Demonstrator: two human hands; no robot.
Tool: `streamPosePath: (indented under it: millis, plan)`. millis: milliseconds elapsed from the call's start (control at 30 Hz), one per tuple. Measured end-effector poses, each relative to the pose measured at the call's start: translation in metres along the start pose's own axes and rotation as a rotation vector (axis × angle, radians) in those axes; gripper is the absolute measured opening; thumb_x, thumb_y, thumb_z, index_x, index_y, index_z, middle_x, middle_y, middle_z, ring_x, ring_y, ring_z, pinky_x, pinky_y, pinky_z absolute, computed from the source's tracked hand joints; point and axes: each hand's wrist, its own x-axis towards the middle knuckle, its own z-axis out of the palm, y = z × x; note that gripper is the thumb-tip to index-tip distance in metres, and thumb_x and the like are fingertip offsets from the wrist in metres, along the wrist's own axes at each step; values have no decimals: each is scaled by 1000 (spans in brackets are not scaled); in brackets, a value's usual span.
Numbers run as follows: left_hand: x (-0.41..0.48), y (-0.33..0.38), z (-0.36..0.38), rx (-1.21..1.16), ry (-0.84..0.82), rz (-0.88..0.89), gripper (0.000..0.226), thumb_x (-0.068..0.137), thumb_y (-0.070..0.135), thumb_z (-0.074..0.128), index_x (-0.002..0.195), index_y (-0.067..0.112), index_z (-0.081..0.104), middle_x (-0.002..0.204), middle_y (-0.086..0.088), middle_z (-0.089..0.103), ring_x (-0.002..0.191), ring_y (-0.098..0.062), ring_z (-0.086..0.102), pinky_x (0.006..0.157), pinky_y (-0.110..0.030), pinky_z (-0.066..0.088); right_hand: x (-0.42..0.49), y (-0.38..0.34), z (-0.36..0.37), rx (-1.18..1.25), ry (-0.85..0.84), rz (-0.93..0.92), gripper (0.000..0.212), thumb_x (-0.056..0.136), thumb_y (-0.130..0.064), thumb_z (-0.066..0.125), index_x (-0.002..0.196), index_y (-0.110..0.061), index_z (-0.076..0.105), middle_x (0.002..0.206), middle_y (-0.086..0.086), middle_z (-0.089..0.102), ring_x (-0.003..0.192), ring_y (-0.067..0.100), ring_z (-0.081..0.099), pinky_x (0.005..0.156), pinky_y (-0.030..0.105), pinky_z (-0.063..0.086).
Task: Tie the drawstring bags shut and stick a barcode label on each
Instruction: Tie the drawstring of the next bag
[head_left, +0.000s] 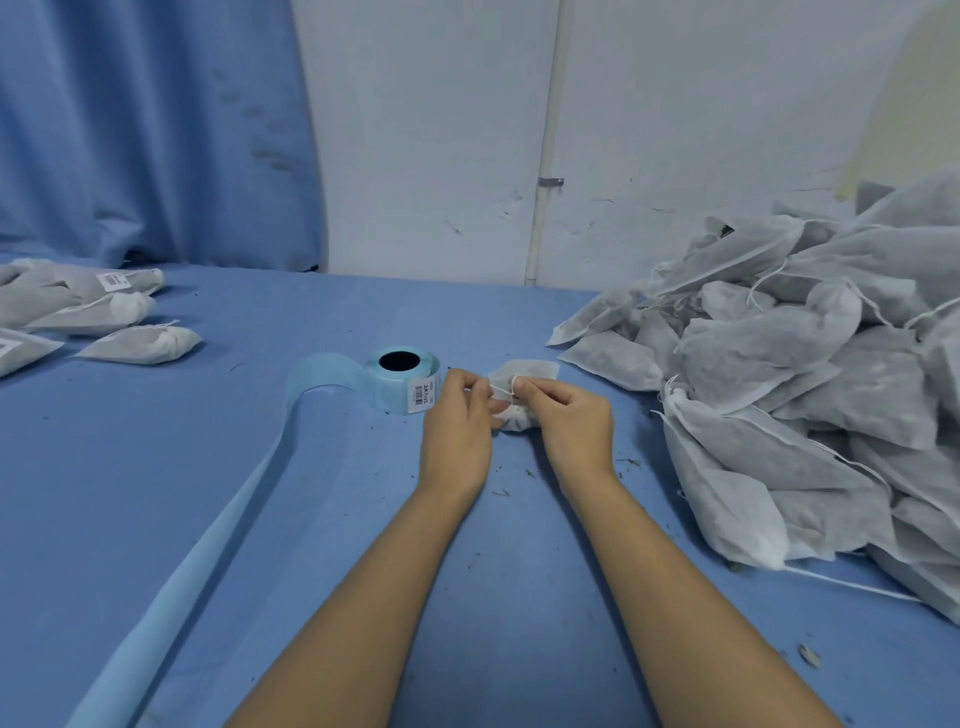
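Observation:
A small white drawstring bag (527, 374) lies on the blue table between my hands. My left hand (457, 415) pinches one end of its white string. My right hand (569, 415) pinches the other end and partly covers the bag's near part. Just left of my left hand stands a pale blue roll of barcode labels (402, 382), one label showing on its side. Its empty backing strip (218, 519) trails toward the near left edge.
A big heap of grey-white filled bags (810, 395) fills the right side of the table. Several bags lie at the far left, one bearing a label (115, 280). Dry crumbs are scattered over the blue table cloth (363, 519). A blue curtain and a white wall stand behind.

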Motion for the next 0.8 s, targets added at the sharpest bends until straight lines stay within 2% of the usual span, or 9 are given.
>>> streamPosePath:
  millis: [67, 167, 300, 400, 433, 500, 600, 700, 800]
  plan:
    - [3, 0, -3, -69, 54, -12, 20, 101, 20, 41, 82, 22, 47, 75, 7, 66, 55, 9, 59, 55, -4, 40, -1, -1, 1, 11, -63, -4, 5, 80, -24, 75, 77, -27, 77, 77, -8, 74, 84, 9, 70, 85, 30, 54]
    - [4, 0, -7, -52, 119, -1, 19, 100, 21, 44, 82, 22, 50, 73, 3, 66, 55, 4, 59, 55, -8, 42, -5, -4, 2, -10, -167, -37, 8, 79, -23, 75, 74, -29, 77, 76, -10, 74, 82, 8, 69, 85, 32, 54]
    - [3, -2, -9, 97, 148, 116, 15, 98, 24, 49, 88, 15, 55, 78, -1, 63, 73, -21, 59, 69, -33, 46, -9, -5, 5, -241, -187, -207, 8, 80, -25, 72, 74, -28, 78, 71, -12, 73, 77, 8, 66, 73, 32, 52]
    - [2, 1, -4, 31, 150, 148, 15, 97, 18, 51, 83, 15, 55, 74, -2, 62, 63, -7, 54, 61, -19, 44, -9, -6, 10, -316, -151, -242, 8, 80, -23, 71, 74, -22, 77, 69, -12, 70, 76, 10, 62, 69, 29, 49]
    - [2, 3, -3, -21, 154, 120, 17, 97, 16, 50, 81, 16, 54, 74, 0, 63, 58, -5, 52, 57, -16, 42, -9, -6, 11, -289, -140, -219, 9, 79, -21, 71, 72, -21, 76, 70, -12, 69, 75, 9, 61, 70, 28, 49]
    - [4, 4, -1, -122, 146, 47, 18, 98, 14, 47, 81, 15, 52, 75, -1, 64, 51, -9, 52, 54, -19, 45, -9, -6, 12, -165, -130, -134, 9, 78, -14, 70, 70, -17, 72, 76, -8, 69, 76, 12, 63, 73, 30, 51]
    - [7, 6, -2, -277, 105, -42, 16, 100, 11, 44, 87, 10, 53, 90, -13, 68, 69, -20, 63, 61, -30, 55, -12, -7, 13, 20, -156, -43, 13, 77, -6, 71, 68, -15, 69, 86, -9, 67, 78, 9, 66, 74, 27, 55]
    - [8, 7, -5, -376, 74, -58, 15, 99, 7, 44, 92, 3, 56, 85, -11, 67, 70, -12, 66, 57, -20, 54, -13, -9, 13, 207, -205, 28, 18, 79, 2, 68, 67, -11, 65, 68, -17, 68, 62, -3, 64, 57, 10, 48]
    - [8, 2, -8, -260, 28, 32, 18, 98, 6, 47, 87, 5, 61, 75, -3, 65, 62, -3, 63, 62, -15, 51, -10, -11, 10, 307, -229, 139, 9, 81, -7, 67, 72, -9, 64, 64, -3, 68, 61, 6, 62, 55, 10, 46]
